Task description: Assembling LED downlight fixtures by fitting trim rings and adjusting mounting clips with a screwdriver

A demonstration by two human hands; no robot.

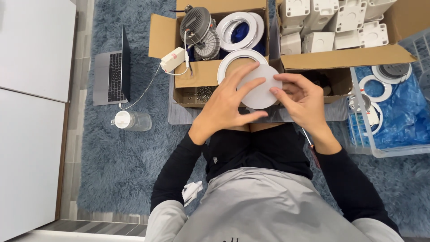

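Observation:
A flat round white disc (262,92) is held between both hands above my lap. My left hand (226,105) grips its left and lower edge, with fingers spread over its face. My right hand (304,101) pinches its right edge with thumb and fingertips. Just behind the disc a white ring-shaped lamp trim (233,60) rests on the edge of a cardboard box (163,36). That box holds a grey finned lamp body (197,27), more white rings (239,29) and a small white driver box (174,59) on a wire.
A second cardboard box (349,56) of white plastic housings stands at the back right. A clear crate (394,150) with blue lining and white rings sits on the right. Small screws (201,94) lie in a low box. A laptop (112,74) and a bottle (132,121) lie on the blue rug at left.

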